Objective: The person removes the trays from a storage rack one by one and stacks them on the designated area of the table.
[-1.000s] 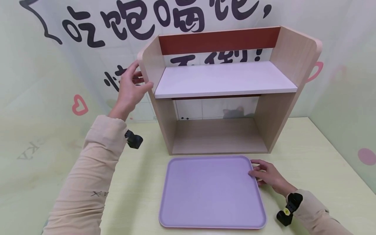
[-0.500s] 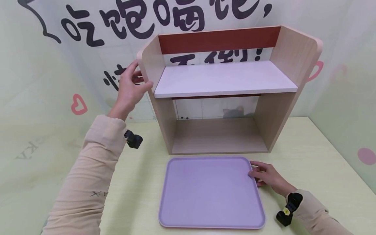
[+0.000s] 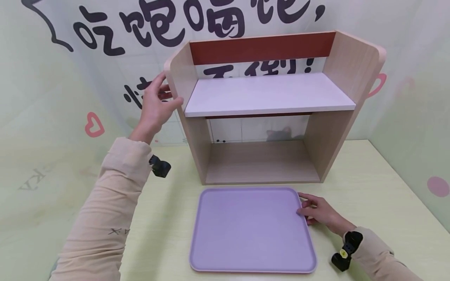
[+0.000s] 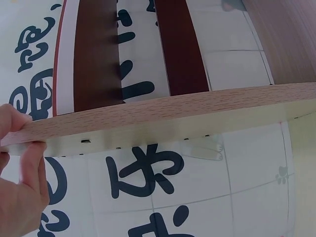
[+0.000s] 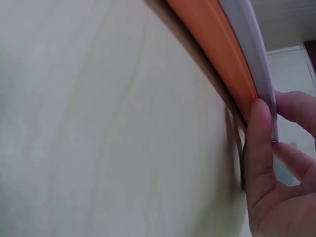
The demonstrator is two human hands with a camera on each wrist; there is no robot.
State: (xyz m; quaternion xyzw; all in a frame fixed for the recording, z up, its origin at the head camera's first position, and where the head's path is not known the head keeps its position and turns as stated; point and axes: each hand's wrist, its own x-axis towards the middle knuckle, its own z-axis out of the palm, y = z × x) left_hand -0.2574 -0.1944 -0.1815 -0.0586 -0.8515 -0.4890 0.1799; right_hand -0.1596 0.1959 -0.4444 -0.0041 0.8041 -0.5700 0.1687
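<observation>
My left hand point(image 3: 156, 105) grips the upper front edge of the left side panel of a wooden desktop shelf point(image 3: 191, 144). In the left wrist view, the thumb and fingers of the left hand point(image 4: 22, 187) lie on opposite faces of that panel point(image 4: 163, 111). A lavender rectangular tray point(image 3: 251, 230) lies flat on the table in front of the shelf. My right hand point(image 3: 323, 212) pinches its right rim near the far corner. The right wrist view shows an orange layer point(image 5: 217, 44) under the lavender rim; whether it is a second tray, I cannot tell.
The shelf has a white upper board point(image 3: 270, 93) and a red-brown back rail point(image 3: 263, 48). Printed cloth point(image 3: 105, 86) hangs behind and at both sides of the pale table point(image 3: 372, 187).
The tray has shifted very slightly left, and the right hand's fingers have moved a little with its rim. My left hand and the shelf stay in place.
</observation>
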